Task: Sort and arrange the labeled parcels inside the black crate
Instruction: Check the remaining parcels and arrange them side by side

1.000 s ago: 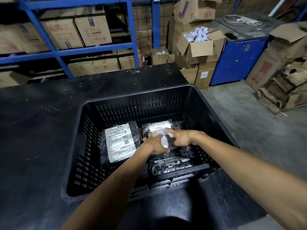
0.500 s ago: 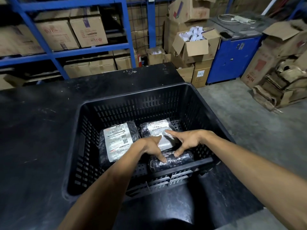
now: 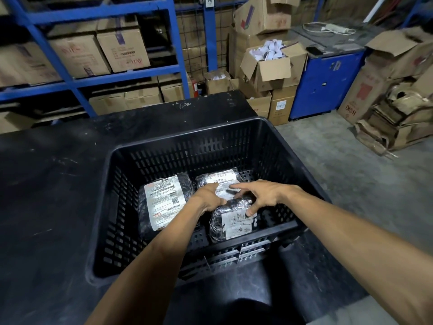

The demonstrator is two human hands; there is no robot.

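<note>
three black-wrapped parcels lie on the floor of the black crate, which sits on a dark table. the large parcel lies flat at the left with its white label up. the far parcel sits just right of it toward the back wall. the near parcel lies in front of that one, label up. the left hand curls over the near parcel's left end, fingers closed against the wrap. the right hand is spread, thumb pressing the label's top edge, fingers reaching over the far parcel.
</note>
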